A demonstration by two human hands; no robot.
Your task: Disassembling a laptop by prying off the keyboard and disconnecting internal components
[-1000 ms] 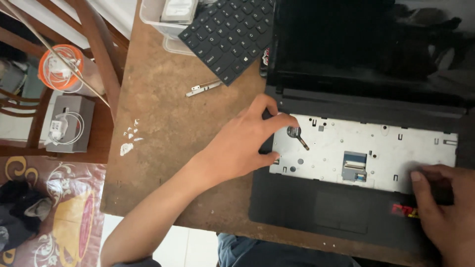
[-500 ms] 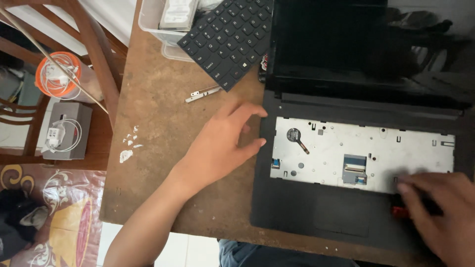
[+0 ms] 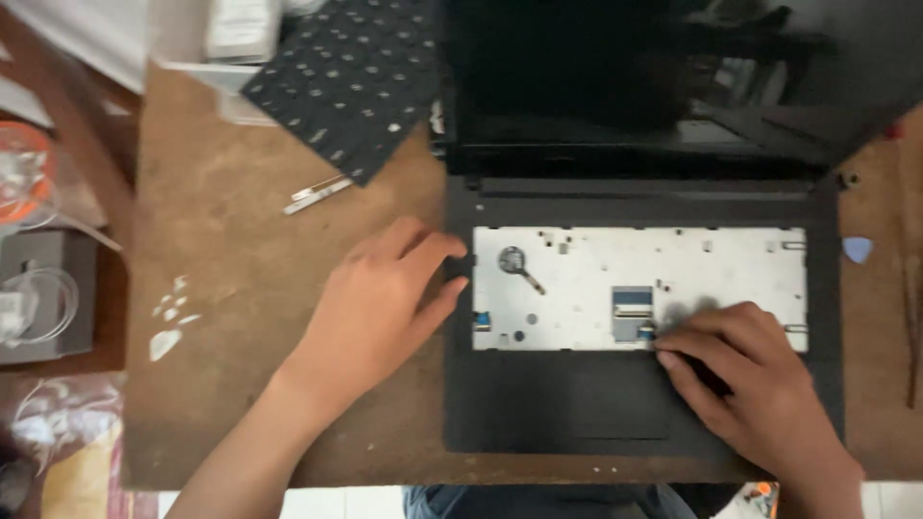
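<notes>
Moved: my right hand [image 3: 760,380], from laptop [image 3: 548,404] corner to ribbon connector [image 3: 632,315], fingertips pinching there. Left hand [image 3: 385,303]: open, flat, steadying edge. Step: freeing connector; needs gentle lift.

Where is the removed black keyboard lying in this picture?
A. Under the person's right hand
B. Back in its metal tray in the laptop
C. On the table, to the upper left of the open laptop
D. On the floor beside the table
C: the keyboard lies keys-up on the wooden table, up and left of the laptop, whose bare metal tray is uncovered.
</notes>
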